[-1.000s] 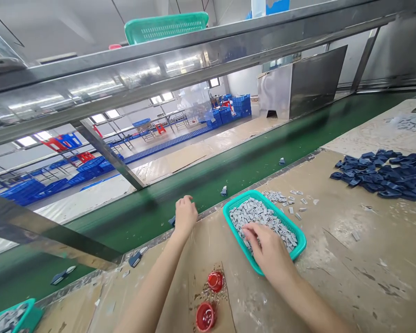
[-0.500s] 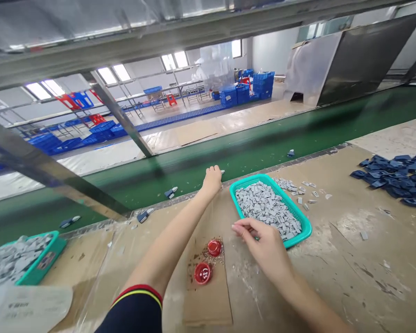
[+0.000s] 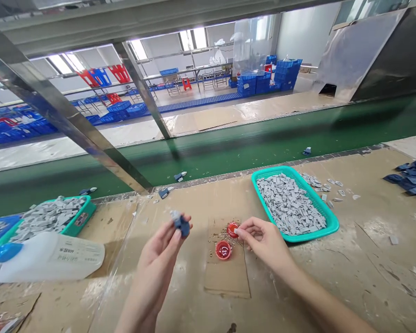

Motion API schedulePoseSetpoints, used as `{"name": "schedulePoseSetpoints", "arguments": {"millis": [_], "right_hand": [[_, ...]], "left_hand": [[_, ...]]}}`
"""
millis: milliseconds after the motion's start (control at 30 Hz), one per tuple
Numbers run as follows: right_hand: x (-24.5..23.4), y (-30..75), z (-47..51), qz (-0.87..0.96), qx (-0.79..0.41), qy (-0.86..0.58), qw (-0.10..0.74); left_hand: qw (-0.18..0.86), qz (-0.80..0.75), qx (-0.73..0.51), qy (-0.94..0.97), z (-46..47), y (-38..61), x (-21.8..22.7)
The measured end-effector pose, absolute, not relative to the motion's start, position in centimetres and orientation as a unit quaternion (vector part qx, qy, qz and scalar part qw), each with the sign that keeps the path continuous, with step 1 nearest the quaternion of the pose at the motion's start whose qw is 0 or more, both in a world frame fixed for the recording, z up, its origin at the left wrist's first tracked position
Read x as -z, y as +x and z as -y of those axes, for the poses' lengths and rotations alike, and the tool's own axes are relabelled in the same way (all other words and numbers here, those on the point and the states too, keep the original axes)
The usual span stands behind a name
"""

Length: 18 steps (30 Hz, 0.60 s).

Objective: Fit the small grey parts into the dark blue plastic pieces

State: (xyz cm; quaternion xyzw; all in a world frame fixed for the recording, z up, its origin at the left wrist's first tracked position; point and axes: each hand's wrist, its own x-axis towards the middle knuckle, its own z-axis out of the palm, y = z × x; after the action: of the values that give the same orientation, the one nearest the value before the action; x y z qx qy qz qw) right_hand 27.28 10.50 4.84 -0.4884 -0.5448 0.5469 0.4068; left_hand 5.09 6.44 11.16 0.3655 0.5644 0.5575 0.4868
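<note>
My left hand [image 3: 157, 252] is raised above the bench and shut on a small blue plastic part [image 3: 181, 226], which has a grey piece at its tip. My right hand [image 3: 263, 240] pinches a small grey piece [image 3: 236, 231] between thumb and finger, just beside a red cap [image 3: 232, 230]. A second red cap [image 3: 223, 250] lies close by on a cardboard sheet [image 3: 227, 280] scattered with brown granules. To the right of my right hand stands a teal basket [image 3: 273, 169] heaped with grey pieces.
A green conveyor belt [image 3: 229, 148] runs behind the bench, carrying several blue parts. Left of my hands are a second teal basket [image 3: 85, 213] and a white bottle [image 3: 48, 257]. Dark blue parts [image 3: 411, 178] lie at right. Steel uprights [image 3: 142, 88] stand over the belt.
The view has swung left. My left hand has come back from the belt edge holding the blue part. My right hand has moved from the basket to the red caps.
</note>
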Motion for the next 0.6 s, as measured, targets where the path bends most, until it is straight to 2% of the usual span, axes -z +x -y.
{"name": "schedulePoseSetpoints", "arguments": {"millis": [200, 600], "right_hand": [[-3.7, 26.4, -10.9, 0.512, -0.56, -0.506, 0.41], [-3.8, 26.0, -11.0, 0.505, -0.57, -0.508, 0.403]], "left_hand": [[0.433, -0.615, -0.619, 0.228, -1.5, 4.9, -9.0], [0.423, -0.579, -0.667, 0.203, -2.0, 7.3, -7.8]]}}
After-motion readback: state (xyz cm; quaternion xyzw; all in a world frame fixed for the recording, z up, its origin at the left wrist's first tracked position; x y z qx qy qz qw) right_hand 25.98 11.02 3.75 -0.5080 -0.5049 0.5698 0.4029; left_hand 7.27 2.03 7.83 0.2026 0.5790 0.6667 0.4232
